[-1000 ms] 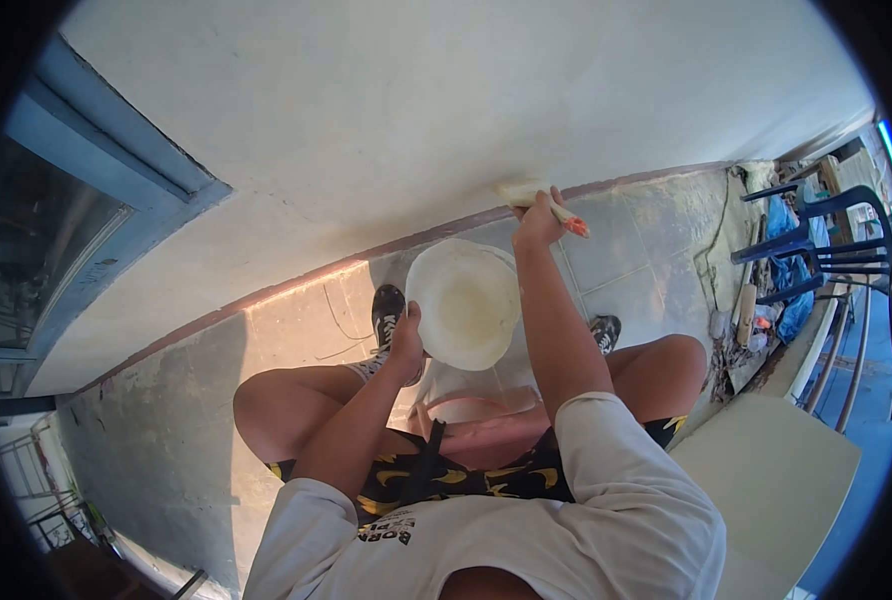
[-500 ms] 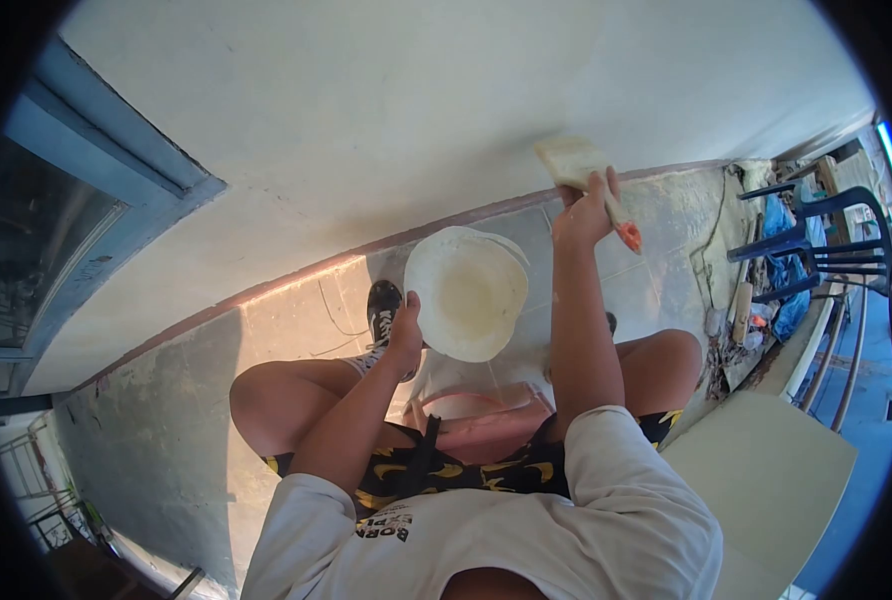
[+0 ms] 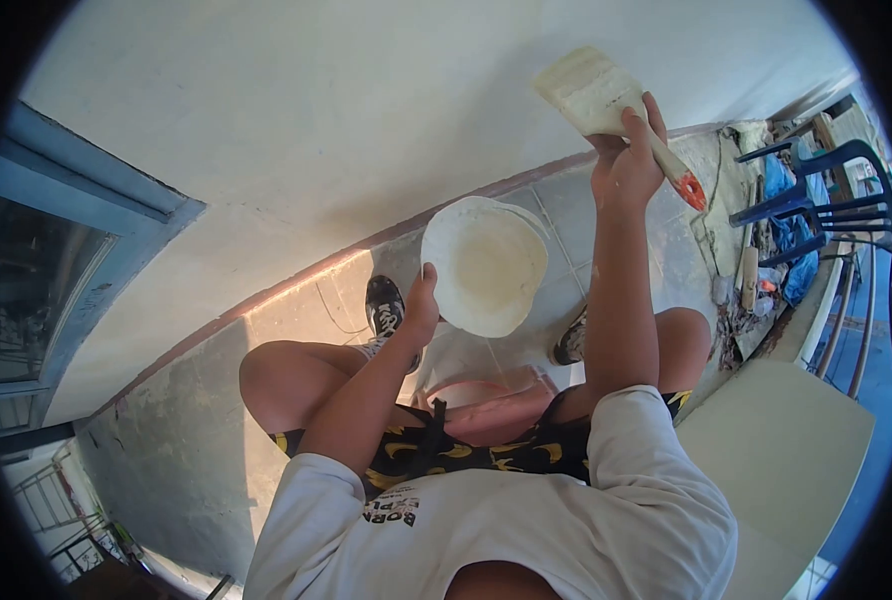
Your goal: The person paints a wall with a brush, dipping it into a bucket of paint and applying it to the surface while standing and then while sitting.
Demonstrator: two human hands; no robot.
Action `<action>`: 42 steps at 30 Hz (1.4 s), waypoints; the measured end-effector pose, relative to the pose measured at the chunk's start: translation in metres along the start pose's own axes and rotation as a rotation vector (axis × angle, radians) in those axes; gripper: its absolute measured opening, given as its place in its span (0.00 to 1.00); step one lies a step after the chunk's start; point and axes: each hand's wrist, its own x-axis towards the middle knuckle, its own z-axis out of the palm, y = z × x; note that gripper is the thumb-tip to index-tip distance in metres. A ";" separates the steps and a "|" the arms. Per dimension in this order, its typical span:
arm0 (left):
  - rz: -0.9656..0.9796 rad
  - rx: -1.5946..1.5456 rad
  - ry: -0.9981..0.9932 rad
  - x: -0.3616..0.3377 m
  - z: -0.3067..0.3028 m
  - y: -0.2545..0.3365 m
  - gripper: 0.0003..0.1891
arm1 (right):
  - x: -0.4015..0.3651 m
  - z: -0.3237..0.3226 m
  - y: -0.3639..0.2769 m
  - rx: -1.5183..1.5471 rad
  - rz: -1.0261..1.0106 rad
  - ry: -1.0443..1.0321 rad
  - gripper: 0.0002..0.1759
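My left hand [image 3: 422, 305] grips the left rim of a white bucket [image 3: 486, 270], thumb on top and fingers hidden beneath. Pale, creamy paint covers the inside of the bucket. In my right hand [image 3: 631, 165] is a wide paintbrush [image 3: 588, 88], fingers closed around its base, its red-tipped handle pointing down to the right. The brush head is coated in off-white and stands in front of the pale wall [image 3: 336, 110], with its shadow close by. Below the bucket, between my legs, is a pink plastic stool [image 3: 496, 408].
A blue-framed window [image 3: 96, 190] is set in the wall at left. At right, a dark blue plastic chair [image 3: 816, 200] stands by blue plastic sheeting [image 3: 791, 240] and debris. A pale board [image 3: 781, 450] lies at lower right. Grey floor tiles [image 3: 166, 420] run along the wall.
My right hand has moved up and to the right with the paintbrush, showing more of its flat face. The bucket in my left hand has shifted slightly up and right.
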 end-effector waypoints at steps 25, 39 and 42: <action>0.571 0.116 -0.335 -0.033 0.149 0.032 0.31 | -0.021 -0.075 -0.097 -1.334 0.009 -0.558 0.20; 0.668 0.167 -0.242 -0.033 0.141 0.033 0.33 | -0.022 -0.071 -0.067 -1.512 0.143 -0.618 0.22; 0.673 0.154 -0.231 -0.033 0.140 0.032 0.33 | -0.025 -0.066 -0.067 -1.495 0.127 -0.622 0.22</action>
